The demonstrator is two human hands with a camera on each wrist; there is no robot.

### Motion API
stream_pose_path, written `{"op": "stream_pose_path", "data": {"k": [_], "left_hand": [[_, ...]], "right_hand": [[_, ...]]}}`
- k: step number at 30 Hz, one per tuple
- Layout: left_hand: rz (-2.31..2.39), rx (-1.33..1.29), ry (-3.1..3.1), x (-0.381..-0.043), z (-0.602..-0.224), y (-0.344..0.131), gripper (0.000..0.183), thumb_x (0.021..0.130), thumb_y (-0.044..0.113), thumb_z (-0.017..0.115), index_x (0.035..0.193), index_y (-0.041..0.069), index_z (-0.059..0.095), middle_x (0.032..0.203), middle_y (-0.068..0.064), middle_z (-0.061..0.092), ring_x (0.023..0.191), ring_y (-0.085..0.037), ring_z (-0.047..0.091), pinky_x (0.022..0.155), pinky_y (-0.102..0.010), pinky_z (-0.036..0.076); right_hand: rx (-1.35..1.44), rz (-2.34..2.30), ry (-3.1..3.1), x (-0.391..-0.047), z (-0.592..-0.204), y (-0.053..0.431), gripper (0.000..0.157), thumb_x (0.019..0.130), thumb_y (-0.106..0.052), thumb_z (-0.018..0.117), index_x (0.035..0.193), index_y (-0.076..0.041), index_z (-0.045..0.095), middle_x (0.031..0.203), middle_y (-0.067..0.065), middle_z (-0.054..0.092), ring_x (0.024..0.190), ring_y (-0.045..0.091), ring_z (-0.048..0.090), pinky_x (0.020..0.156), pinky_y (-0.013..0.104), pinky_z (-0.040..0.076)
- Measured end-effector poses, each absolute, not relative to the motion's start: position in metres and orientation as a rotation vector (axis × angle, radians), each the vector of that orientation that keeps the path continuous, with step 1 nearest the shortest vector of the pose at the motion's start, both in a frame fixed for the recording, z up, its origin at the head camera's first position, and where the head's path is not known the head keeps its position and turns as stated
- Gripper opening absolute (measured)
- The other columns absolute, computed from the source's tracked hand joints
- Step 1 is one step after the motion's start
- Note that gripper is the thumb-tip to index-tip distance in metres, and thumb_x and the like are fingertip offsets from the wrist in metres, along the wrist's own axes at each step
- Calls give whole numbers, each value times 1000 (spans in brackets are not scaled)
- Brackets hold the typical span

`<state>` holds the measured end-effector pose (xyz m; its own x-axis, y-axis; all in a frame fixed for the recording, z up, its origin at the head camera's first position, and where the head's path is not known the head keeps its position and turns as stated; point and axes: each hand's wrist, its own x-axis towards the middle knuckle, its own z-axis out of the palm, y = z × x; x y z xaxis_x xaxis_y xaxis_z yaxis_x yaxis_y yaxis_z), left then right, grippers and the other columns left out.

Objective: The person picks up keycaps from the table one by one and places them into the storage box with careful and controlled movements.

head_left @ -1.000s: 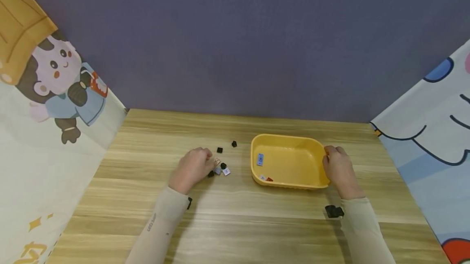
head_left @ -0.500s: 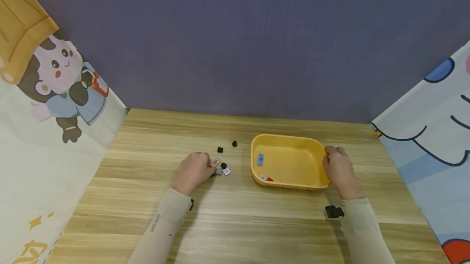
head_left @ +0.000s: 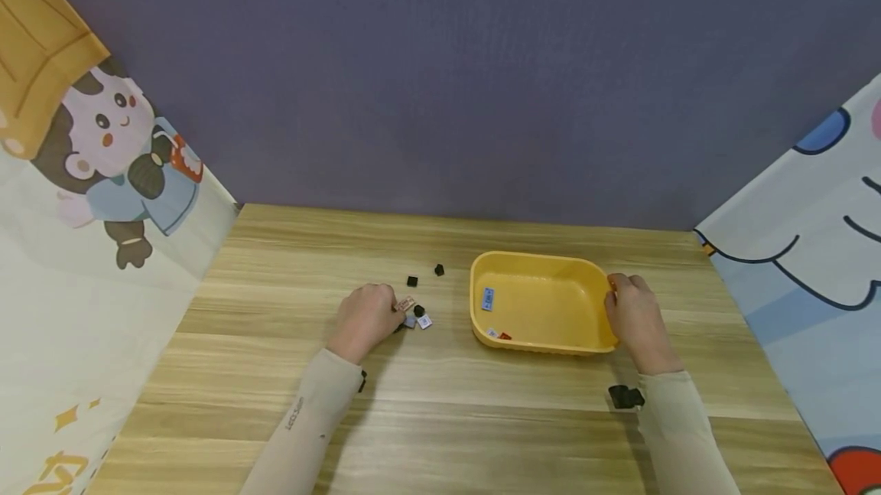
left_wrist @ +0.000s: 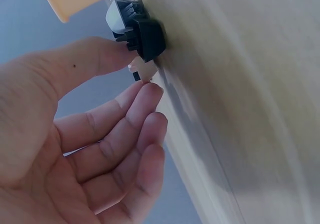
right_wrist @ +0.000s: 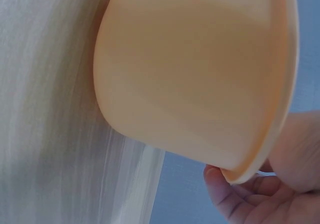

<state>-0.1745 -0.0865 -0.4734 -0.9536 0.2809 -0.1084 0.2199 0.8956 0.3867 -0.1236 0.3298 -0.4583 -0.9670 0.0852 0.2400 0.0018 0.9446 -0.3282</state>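
Observation:
In the head view, my left hand [head_left: 366, 319] is low over the table at a group of small keycap-like pieces. Thumb and index finger close around the near end of a beige printed keycap [head_left: 406, 304]. A black keycap [left_wrist: 149, 38] stands beside the thumb in the left wrist view and hides its tip. Close by lie a grey-blue keycap [head_left: 410, 322], a white keycap [head_left: 424, 320] and another black one. My right hand [head_left: 636, 319] grips the right rim of a yellow plastic basket [head_left: 544, 346], its fingers curled over the edge.
Inside the basket are a long blue keycap [head_left: 488, 299], a small white one [head_left: 492, 333] and a red one [head_left: 505, 337]. Further back, two black pieces, one square [head_left: 412, 281] and one rounder [head_left: 439, 270], lie on the wooden table [head_left: 440, 434]. A dark wall [head_left: 468, 97] rises behind.
My left hand has shifted slightly right and nearer the front edge, and the beige keycap shows more fully beside its fingers. The right hand and the basket have stayed in place.

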Motion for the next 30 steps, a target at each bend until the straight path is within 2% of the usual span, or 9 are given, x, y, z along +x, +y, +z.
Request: {"op": "stream_pose_path", "data": {"k": [7,12,15,18,22,26,30], "left_hand": [[613,383,2919,-175,-470,-85,25,86,22,78,67,14,63,58,3,54,48,-12,48,44,-27,42],[632,469,2993,-175,-463,-82,31,88,29,77,64,16,62,58,5,53,48,-12,46,43,-27,41],[652,548,3028,-176,-456,-78,33,90,25,75,62,16,61,57,4,51,47,-11,43,42,-27,38],[638,612,3047,-178,-447,-72,23,89,19,72,68,14,66,61,4,54,50,-11,44,44,-27,39],[591,679,3052,-180,-434,-62,10,87,21,72,84,12,75,74,4,63,60,-11,55,51,-29,47],[597,751,3034,-180,-423,-50,12,88,22,72,90,12,78,80,2,66,69,-15,62,56,-32,52],[595,843,3019,-180,-419,-35,12,89,22,71,92,13,78,79,4,66,69,-14,61,57,-32,51]], "right_hand": [[-72,479,-2850,-122,-458,329,25,92,6,59,114,19,57,99,34,55,88,46,57,75,58,51],[-82,480,-2858,-123,-458,329,25,93,6,58,115,19,57,100,35,55,88,46,57,75,59,51],[-82,480,-2860,-124,-458,329,25,93,6,58,115,19,57,100,35,55,88,46,57,75,59,51],[-87,479,-2866,-124,-458,329,26,93,6,58,115,19,56,100,34,54,88,46,56,76,59,51],[-72,477,-2861,-124,-458,330,26,92,7,59,115,20,57,100,35,55,88,46,57,75,58,51],[-48,483,-2850,-124,-458,330,26,92,8,61,114,20,57,99,35,56,88,47,57,75,59,51],[-47,481,-2851,-124,-458,329,26,91,8,61,113,20,57,99,35,55,88,47,57,75,59,51]]}}
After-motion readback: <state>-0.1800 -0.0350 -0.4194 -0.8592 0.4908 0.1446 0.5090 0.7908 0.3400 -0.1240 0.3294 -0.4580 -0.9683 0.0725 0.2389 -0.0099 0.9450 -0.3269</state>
